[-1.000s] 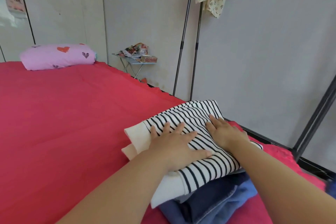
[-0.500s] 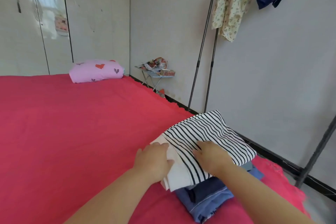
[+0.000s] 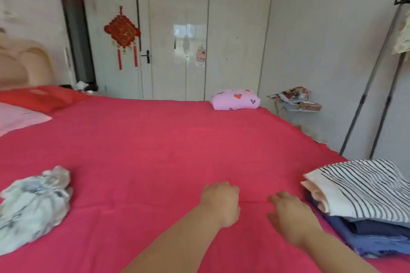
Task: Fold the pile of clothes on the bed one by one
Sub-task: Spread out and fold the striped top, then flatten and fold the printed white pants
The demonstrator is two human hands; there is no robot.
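Bed sheet (image 3: 155, 150) under both hands: red cloth, matt, fine even weave. One shallow crease between the fingers of the left hand (image 3: 220, 203) and the right hand (image 3: 290, 212).

Just right of the right fingers: striped top (image 3: 363, 186), soft matt knit, black on cream. Under it denim (image 3: 377, 244), blue, coarser, rough at the edge.

Well left of the left fingers: crumpled garment (image 3: 33, 208), thin pale cloth, faint sheen, blurred.

Far beyond the fingertips: pink pillow (image 3: 235, 99), matt printed cloth. Wardrobe (image 3: 188, 39), white, smooth, high gloss, bright glare on one door. Rack poles (image 3: 366, 95), grey metal, dull finish. Papers (image 3: 290, 95), printed, slightly shiny
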